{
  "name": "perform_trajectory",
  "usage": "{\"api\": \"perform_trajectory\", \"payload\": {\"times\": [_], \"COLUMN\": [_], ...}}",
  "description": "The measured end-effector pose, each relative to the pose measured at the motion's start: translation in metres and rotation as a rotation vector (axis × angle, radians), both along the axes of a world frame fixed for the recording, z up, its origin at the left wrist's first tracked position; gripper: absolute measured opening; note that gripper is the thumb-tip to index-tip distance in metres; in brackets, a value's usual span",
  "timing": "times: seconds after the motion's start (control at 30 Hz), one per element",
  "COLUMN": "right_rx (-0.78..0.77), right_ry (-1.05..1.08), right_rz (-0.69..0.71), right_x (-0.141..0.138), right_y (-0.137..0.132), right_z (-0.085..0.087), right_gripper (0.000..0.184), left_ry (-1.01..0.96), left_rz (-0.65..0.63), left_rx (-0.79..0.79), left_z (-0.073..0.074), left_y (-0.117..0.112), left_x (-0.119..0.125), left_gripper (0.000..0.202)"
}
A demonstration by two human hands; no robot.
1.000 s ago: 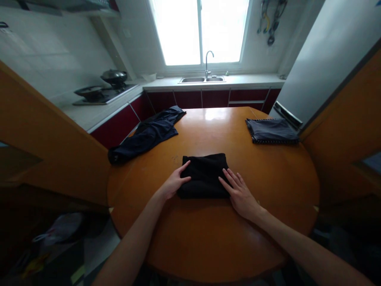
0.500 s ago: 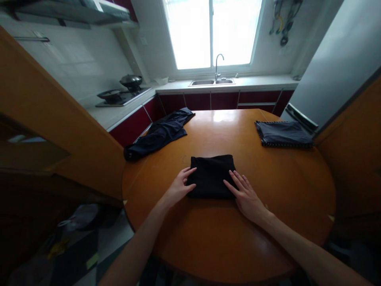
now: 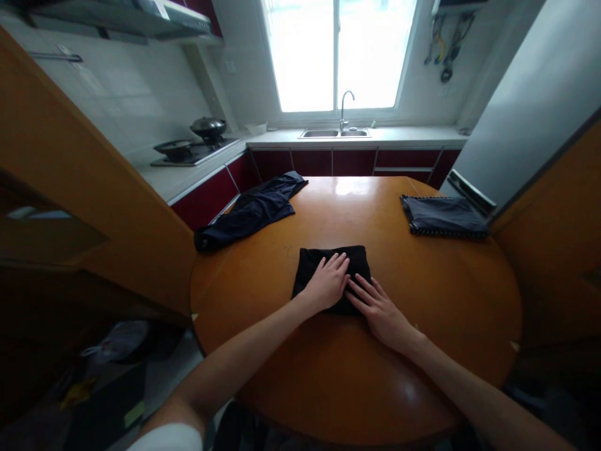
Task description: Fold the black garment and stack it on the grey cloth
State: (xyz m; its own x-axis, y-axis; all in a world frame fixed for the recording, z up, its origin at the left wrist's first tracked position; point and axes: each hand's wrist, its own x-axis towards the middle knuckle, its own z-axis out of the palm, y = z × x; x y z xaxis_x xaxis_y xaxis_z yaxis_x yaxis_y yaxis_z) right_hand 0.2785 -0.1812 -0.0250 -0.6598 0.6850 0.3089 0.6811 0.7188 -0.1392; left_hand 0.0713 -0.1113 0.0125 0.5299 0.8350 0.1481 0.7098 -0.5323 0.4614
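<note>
A black cloth (image 3: 310, 266), folded into a flat rectangle, lies on the round wooden table (image 3: 347, 376) in front of me. My left hand (image 3: 328, 282) rests palm down across its middle, fingers stretched toward its far right part. On the cloth's right side my right hand (image 3: 378, 310) lies with its fingers spread, the fingertips close to my left hand. Neither hand grips the fabric. Part of the cloth is hidden beneath both hands.
A crumpled dark navy garment (image 3: 258, 210) lies at the table's far left edge. Toward the far right is a folded dark grey cloth with a patterned border (image 3: 444, 216). Behind the table are a sink (image 3: 322, 133), a stove with a wok (image 3: 209, 127) and a refrigerator (image 3: 511, 113).
My left hand has moved right from the cloth's left edge onto its middle. My right hand has shifted slightly left on the cloth. The cloth has stayed nearly in place.
</note>
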Motion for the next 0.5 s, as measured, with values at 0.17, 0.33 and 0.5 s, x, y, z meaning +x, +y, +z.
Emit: {"api": "perform_trajectory", "payload": {"times": [0.17, 0.33, 0.5], "right_rx": [-0.053, -0.323, -0.430], "right_ry": [0.018, 0.075, 0.482], "right_rz": [-0.020, 0.014, -0.078], "right_x": [-0.001, 0.011, 0.017], "right_y": [-0.002, -0.001, 0.053], "right_z": [0.000, 0.010, 0.024], "right_gripper": [0.084, 0.088, 0.051], "left_ry": [0.086, 0.061, 0.030], "left_rz": [0.078, 0.086, 0.086], "left_rx": [-0.019, 0.009, -0.005], "left_z": [-0.026, -0.033, -0.034], "left_y": [0.017, 0.021, 0.021], "left_x": [-0.008, -0.018, -0.016], "left_gripper": [0.066, 0.069, 0.071]}}
